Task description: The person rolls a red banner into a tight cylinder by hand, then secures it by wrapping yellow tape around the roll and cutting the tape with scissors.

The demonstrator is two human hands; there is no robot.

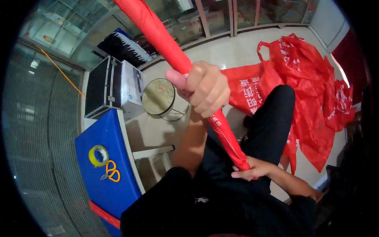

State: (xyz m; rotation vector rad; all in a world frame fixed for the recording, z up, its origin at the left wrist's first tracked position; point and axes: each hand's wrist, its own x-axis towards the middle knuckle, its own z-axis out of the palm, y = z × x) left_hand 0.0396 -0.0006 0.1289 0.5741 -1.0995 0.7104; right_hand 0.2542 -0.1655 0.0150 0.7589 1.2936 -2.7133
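A long red roll of fabric (pixel 162 37) runs slantwise from the top of the view down to my lap. My left hand (pixel 207 87) is wrapped round its middle, with the thumb pointing left. Lower down, my right hand (pixel 254 169) grips the roll's bottom end near my leg. White characters show on the roll just below my left hand. Loose red cloth with white printing (pixel 312 87) lies crumpled on the floor to the right, beyond my bent knee.
On the left, a blue-topped bench (pixel 118 158) bears yellow tape (pixel 98 155) and orange-handled scissors (pixel 112 171). Behind it are a round stool (pixel 158 96), a black case (pixel 100 89) and a white box (pixel 132 85). Glass cabinets (pixel 217 19) line the back.
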